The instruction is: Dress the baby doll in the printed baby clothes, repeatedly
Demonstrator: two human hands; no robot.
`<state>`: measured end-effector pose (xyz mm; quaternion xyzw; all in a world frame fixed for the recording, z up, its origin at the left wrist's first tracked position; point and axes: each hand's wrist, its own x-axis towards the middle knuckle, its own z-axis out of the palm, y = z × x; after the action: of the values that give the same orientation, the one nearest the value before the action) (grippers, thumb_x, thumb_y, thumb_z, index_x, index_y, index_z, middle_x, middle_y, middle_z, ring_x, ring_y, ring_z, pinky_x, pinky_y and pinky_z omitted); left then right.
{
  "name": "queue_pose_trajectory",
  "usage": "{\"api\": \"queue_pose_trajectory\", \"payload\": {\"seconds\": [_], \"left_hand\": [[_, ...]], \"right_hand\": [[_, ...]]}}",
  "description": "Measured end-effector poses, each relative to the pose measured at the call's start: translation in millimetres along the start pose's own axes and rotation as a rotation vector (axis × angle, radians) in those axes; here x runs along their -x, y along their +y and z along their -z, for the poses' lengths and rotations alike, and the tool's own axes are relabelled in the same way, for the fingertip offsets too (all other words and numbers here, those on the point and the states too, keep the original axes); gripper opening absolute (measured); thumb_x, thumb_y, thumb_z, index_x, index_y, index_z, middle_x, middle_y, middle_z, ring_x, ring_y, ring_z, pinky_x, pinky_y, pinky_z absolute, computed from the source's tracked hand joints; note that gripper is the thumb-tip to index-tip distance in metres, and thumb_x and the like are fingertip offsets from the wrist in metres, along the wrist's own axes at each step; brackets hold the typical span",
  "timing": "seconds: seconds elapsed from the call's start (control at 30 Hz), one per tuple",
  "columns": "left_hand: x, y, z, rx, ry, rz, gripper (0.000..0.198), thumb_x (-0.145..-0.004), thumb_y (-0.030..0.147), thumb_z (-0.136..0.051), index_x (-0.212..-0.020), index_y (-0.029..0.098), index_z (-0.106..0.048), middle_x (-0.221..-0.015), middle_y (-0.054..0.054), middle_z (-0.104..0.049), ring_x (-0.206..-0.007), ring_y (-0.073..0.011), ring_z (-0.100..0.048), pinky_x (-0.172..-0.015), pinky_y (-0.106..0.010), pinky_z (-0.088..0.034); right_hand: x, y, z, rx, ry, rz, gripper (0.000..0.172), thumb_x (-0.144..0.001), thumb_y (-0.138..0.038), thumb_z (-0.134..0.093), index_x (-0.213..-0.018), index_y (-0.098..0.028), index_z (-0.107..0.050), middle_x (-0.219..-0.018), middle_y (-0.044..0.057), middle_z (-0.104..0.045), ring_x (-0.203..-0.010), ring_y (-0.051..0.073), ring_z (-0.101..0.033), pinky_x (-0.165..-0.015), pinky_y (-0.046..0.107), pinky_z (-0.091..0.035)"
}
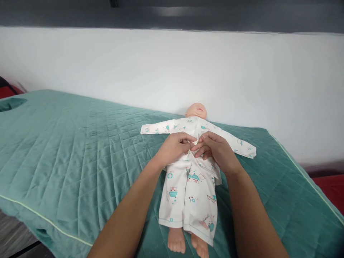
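Note:
A baby doll (197, 110) lies on its back, feet toward me, dressed in a white printed top (185, 124) and matching trousers (174, 193). Both sleeves stretch out to the sides. Over the doll's belly, my left hand (178, 146) pinches a thin white tie string (196, 140) of the top between thumb and fingers. My right hand (215, 147) meets it from the other side, its fingers closed on the same string area. The fingertips nearly touch, and they partly hide the string. The top's front flap overlaps the trouser waist.
A green quilted cover (80, 154) lies under the doll, with a hole (12, 104) at its far left. Behind the doll's head rises a white wall (161, 68). Red items (330, 190) show beyond the right edge, and dark floor (16, 229) at lower left.

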<state>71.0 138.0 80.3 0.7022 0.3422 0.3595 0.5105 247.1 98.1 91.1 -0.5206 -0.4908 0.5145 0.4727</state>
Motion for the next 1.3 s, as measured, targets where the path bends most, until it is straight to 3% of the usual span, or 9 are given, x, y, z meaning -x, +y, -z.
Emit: {"api": "queue_pose_trajectory", "payload": {"seconds": [0.2,0.6,0.87,1.0,1.3], "left_hand": [[-1,0,1.5,0.033,0.002,0.023,0.020,-0.081,0.021,-0.060,-0.095,0.015,-0.073,-0.084,-0.003,-0.071,-0.062,-0.0105,-0.060,-0.064,-0.025,-0.048],[-2,1,0.7,0.029,0.065,0.088,0.021,-0.073,0.013,-0.058,-0.089,0.015,-0.072,-0.074,-0.001,-0.070,-0.058,-0.0100,-0.060,-0.061,-0.024,-0.047],[-6,-8,1.4,0.203,0.026,0.076,0.021,-0.074,0.012,-0.058,-0.091,0.014,-0.069,-0.070,0.001,-0.064,-0.059,-0.0084,-0.057,-0.061,-0.023,-0.048],[-5,-6,1.8,0.304,0.009,0.065,0.029,-0.075,0.010,-0.059,-0.102,0.016,-0.064,-0.071,0.004,-0.060,-0.057,-0.0069,-0.055,-0.060,-0.023,-0.047],[0,1,5.5,0.317,-0.028,0.073,0.029,-0.077,0.010,-0.060,-0.104,0.016,-0.063,-0.070,0.003,-0.059,-0.059,-0.0080,-0.055,-0.062,-0.024,-0.047]], "right_hand": [[-2,2,2,0.010,-0.010,0.004,0.028,-0.089,-0.048,-0.061,-0.083,-0.021,-0.056,-0.080,0.006,-0.077,-0.056,0.014,-0.069,-0.045,0.021,-0.043],[-2,0,-1,0.002,-0.013,0.006,0.024,-0.091,-0.043,-0.058,-0.083,-0.021,-0.055,-0.077,0.005,-0.076,-0.054,0.013,-0.067,-0.044,0.020,-0.041],[0,-3,-5,0.052,-0.009,0.002,0.023,-0.092,-0.042,-0.055,-0.084,-0.020,-0.054,-0.076,0.006,-0.076,-0.054,0.014,-0.068,-0.043,0.019,-0.042],[-1,-5,-6,0.080,-0.015,-0.002,0.022,-0.093,-0.039,-0.053,-0.082,-0.020,-0.053,-0.075,0.005,-0.075,-0.053,0.013,-0.067,-0.043,0.018,-0.043],[-1,-3,-7,0.150,0.008,0.010,0.016,-0.092,-0.032,-0.050,-0.083,-0.020,-0.054,-0.070,0.004,-0.073,-0.050,0.014,-0.067,-0.043,0.019,-0.043]]}}
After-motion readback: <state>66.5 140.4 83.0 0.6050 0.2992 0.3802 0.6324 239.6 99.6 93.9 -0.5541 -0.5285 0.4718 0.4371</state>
